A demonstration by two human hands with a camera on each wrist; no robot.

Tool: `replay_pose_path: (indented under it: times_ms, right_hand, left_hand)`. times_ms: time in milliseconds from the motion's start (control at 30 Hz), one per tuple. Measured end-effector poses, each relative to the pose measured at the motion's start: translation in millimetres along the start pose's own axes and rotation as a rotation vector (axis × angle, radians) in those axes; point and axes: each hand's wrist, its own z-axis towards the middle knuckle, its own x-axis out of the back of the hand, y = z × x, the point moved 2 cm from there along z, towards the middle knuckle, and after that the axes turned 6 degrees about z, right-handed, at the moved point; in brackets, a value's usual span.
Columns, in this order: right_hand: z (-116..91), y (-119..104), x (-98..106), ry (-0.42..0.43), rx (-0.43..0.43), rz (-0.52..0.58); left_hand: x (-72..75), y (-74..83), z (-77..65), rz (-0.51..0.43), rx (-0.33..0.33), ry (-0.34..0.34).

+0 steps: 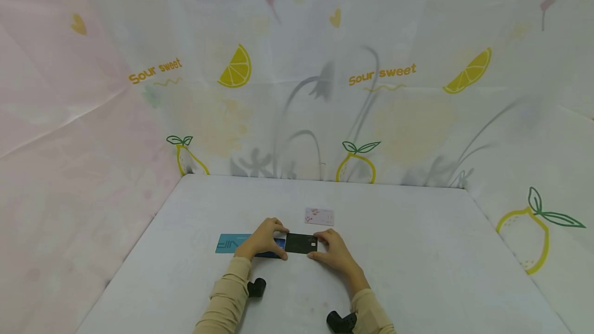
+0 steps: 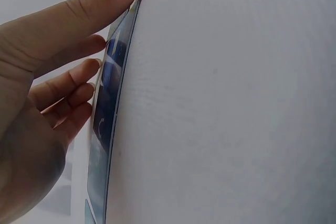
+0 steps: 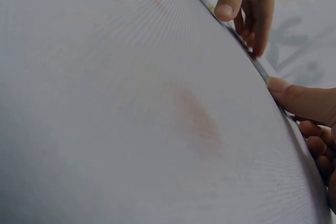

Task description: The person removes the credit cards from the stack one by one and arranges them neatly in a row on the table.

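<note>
Both hands meet over a row of cards on the white table. My right hand (image 1: 335, 252) pinches a black card (image 1: 300, 244) by its long edges near the right end, thumb on the near side, index finger on the far side. At the black card's left end, my left hand (image 1: 263, 238) has thumb and index finger across the right end of a dark blue card (image 1: 280, 244), which it partly covers. Left of that lies a teal card (image 1: 232, 241) lettered VIP, its right part behind the left hand. In the left wrist view the dark blue card (image 2: 111, 72) appears edge-on.
A pale pink card (image 1: 319, 216) with a floral print lies behind the black card. Lemon-printed cloth (image 1: 297, 117) hangs behind and at the sides of the white table (image 1: 417, 262). Black wrist devices (image 1: 341, 322) hang by both beige sleeves.
</note>
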Motion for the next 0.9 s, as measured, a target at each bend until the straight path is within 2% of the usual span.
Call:
replay_pose_path:
  times_ms: [200,900]
  right_hand:
    - [0.5,-0.7,1.0,-0.031,-0.002,-0.016]
    - [-3.2,-2.1,4.5,-0.078,-0.001,0.001]
  left_hand:
    - [-1.0,-2.9,-0.8,0.019,-0.012,0.001]
    - [-2.2,-3.1,-6.3,-0.029,-0.010,0.029]
